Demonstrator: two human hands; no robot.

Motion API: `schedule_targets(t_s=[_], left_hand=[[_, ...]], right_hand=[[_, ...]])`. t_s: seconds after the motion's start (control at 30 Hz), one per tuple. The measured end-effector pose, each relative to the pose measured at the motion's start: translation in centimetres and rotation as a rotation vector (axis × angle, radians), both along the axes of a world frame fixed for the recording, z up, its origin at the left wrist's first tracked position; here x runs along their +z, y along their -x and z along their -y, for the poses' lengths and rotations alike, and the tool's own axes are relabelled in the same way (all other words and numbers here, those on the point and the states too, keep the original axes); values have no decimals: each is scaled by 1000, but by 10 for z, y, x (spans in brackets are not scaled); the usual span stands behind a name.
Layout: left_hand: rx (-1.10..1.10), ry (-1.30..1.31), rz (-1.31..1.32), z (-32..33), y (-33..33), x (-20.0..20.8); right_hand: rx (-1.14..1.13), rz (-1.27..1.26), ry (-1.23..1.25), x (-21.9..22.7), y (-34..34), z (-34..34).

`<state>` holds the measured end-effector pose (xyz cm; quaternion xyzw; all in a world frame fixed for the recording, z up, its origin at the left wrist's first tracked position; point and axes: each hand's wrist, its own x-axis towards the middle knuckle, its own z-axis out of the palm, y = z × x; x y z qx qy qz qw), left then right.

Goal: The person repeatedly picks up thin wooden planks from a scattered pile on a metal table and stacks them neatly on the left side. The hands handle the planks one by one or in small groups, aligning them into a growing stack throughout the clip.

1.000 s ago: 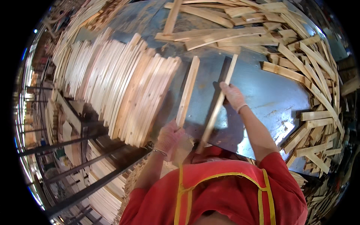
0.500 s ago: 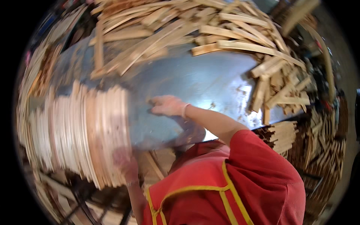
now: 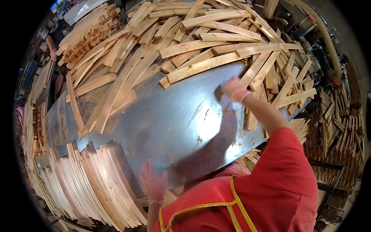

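My left hand [image 3: 154,179], in a thin pale glove, is held above the near edge of the metal table [image 3: 174,116], fingers spread and nothing in them. Just left of it stands a tight row of pale wooden strips [image 3: 104,181], set side by side. My right hand [image 3: 235,89], gloved as well, hovers over the table at the edge of a loose heap of wooden strips [image 3: 208,67]. Motion blurs its fingers, and whether they touch a strip cannot be made out.
Loose strips lie crosswise along the far and right sides of the table. A stack of wood [image 3: 91,33] rises at the far left, with a person's hand [image 3: 53,55] beside it. A ribbed hose [image 3: 328,34] curves at the far right, above racks of strips [image 3: 340,143].
My right hand has moved from mid-table out toward the heap at the right. My left hand has come off the row of strips and opened. The view has shifted too.
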<state>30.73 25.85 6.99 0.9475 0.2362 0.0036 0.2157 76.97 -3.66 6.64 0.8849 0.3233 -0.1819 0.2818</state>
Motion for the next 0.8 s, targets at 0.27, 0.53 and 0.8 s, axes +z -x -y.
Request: schedule_targets(t_s=[0.27, 0.53, 0.8], left_hand=[[-36, -24, 12, 36, -66, 9], [37, 43, -60, 48, -53, -7], [-56, -94, -20, 49, -88, 34]], right_hand=[[-25, 222, -754, 15, -97, 0], [-57, 296, -458, -7, -138, -32], [614, -376, -410, 4, 94, -114]])
